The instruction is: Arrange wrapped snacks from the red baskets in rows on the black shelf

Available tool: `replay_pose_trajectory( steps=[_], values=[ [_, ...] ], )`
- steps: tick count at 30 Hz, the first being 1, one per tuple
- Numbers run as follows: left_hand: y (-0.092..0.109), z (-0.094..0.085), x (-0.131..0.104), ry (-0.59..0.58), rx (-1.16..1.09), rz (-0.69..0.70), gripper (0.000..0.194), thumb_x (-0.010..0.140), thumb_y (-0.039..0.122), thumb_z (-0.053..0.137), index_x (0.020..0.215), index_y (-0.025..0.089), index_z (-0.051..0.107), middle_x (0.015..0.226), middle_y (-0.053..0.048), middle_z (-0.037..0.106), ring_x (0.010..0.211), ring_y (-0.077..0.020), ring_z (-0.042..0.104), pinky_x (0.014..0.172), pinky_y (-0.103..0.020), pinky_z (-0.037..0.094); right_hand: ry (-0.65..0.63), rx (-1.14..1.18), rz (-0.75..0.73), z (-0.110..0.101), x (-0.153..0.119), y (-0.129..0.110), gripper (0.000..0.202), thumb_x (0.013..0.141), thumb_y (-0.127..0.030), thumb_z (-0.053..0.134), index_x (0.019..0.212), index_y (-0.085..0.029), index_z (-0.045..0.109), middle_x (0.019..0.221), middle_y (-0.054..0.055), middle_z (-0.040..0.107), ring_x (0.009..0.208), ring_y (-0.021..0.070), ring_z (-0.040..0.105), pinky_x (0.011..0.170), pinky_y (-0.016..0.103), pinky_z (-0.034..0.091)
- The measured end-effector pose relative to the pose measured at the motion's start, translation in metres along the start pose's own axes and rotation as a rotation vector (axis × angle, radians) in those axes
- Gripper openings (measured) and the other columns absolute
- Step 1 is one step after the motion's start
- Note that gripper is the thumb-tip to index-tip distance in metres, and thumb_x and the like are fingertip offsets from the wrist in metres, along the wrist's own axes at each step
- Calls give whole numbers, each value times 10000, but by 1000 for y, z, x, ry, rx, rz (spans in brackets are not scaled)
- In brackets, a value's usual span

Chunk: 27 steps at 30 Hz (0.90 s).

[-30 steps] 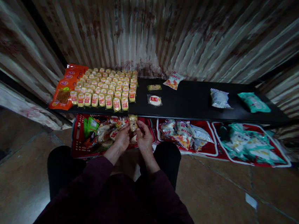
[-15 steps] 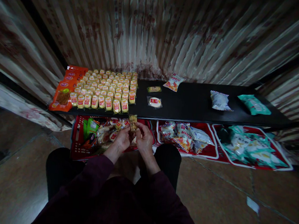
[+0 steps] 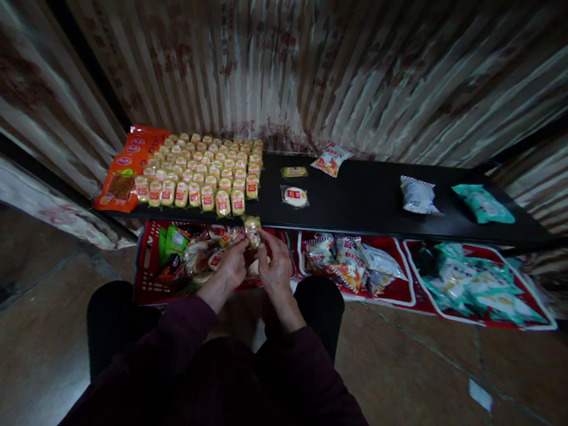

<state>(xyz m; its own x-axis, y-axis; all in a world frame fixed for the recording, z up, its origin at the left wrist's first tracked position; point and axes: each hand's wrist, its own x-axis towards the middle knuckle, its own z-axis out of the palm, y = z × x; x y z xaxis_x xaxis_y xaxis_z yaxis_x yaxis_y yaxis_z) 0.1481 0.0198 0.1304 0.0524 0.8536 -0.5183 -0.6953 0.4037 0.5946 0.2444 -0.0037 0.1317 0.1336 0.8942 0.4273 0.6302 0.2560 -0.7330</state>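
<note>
Between my two hands is a small wrapped cake [image 3: 252, 231] in clear plastic, held over the left basket at the shelf's front edge. My left hand [image 3: 231, 265] grips it from the left side, fingers closed. From the right, my right hand [image 3: 274, 263] pinches the same wrapped cake. Just beyond it, rows of similar wrapped cakes [image 3: 194, 194] with red-and-yellow labels stand packed together on the black shelf [image 3: 355, 206]. Below my hands, the red basket [image 3: 145, 273] holds mixed snack packets, partly hidden by my hands.
Orange packets [image 3: 116, 187] lie at the shelf's left end. A round wrapped biscuit [image 3: 295, 196], a flat wrapped piece [image 3: 294, 172], a white-orange bag [image 3: 331, 159], a silvery bag [image 3: 417, 195] and a teal bag [image 3: 483, 203] lie to the right. Two more baskets of bags [image 3: 411, 289] stand underneath.
The wrapped cake has turned and tilted between my fingers, its upper end now lower and rounder in view. Both hands stay in nearly the same place.
</note>
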Motion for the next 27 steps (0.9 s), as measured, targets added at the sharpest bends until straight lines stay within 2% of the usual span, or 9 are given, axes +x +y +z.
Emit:
replay_pose_trajectory(
  steps=[6, 9, 13, 19, 23, 27],
  values=[
    [0, 0, -5, -30, 56, 40, 266, 687, 220, 649, 950, 198, 620, 874, 4, 663, 763, -115, 595, 774, -255, 444, -68, 4, 46, 0, -1, 0, 366, 894, -317, 432, 1188, -164, 588, 1155, 114, 637, 1085, 232, 564, 951, 402, 448],
    [-1, -1, -6, -38, 91, 71, 319, 695, 247, 638, 1012, 209, 621, 929, -11, 668, 794, -126, 603, 760, -257, 447, -89, 75, 125, 4, -3, 2, 408, 887, -377, 450, 1212, -157, 562, 1167, 121, 631, 1060, 236, 589, 925, 395, 472],
    [-1, -1, -7, -61, 121, 121, 334, 693, 249, 618, 1025, 210, 630, 1007, -32, 665, 853, -144, 612, 772, -266, 455, -106, 189, 248, 8, -2, 5, 449, 860, -429, 494, 1246, -201, 524, 1150, 93, 640, 1012, 224, 623, 868, 370, 513],
    [-3, 3, -7, -50, 183, 247, 273, 674, 188, 594, 936, 178, 671, 1089, -56, 658, 971, -175, 596, 866, -303, 444, -73, 290, 330, 11, 4, 7, 429, 825, -422, 521, 1169, -170, 574, 1140, 119, 629, 962, 219, 636, 820, 354, 533],
    [-4, 5, -5, -21, 252, 300, 306, 684, 150, 559, 965, 179, 678, 1143, -62, 648, 1043, -189, 575, 924, -330, 427, -16, 234, 354, 13, 7, 9, 400, 799, -405, 538, 1103, -155, 612, 1118, 133, 630, 999, 236, 614, 874, 388, 502],
    [-4, 4, -1, -7, 331, 351, 338, 705, 130, 527, 1013, 176, 659, 1162, -73, 634, 1050, -182, 569, 943, -336, 419, -39, 298, 340, 16, 11, 13, 407, 822, -373, 515, 1176, -178, 559, 1161, 110, 628, 1057, 222, 596, 948, 396, 457]
  ],
)
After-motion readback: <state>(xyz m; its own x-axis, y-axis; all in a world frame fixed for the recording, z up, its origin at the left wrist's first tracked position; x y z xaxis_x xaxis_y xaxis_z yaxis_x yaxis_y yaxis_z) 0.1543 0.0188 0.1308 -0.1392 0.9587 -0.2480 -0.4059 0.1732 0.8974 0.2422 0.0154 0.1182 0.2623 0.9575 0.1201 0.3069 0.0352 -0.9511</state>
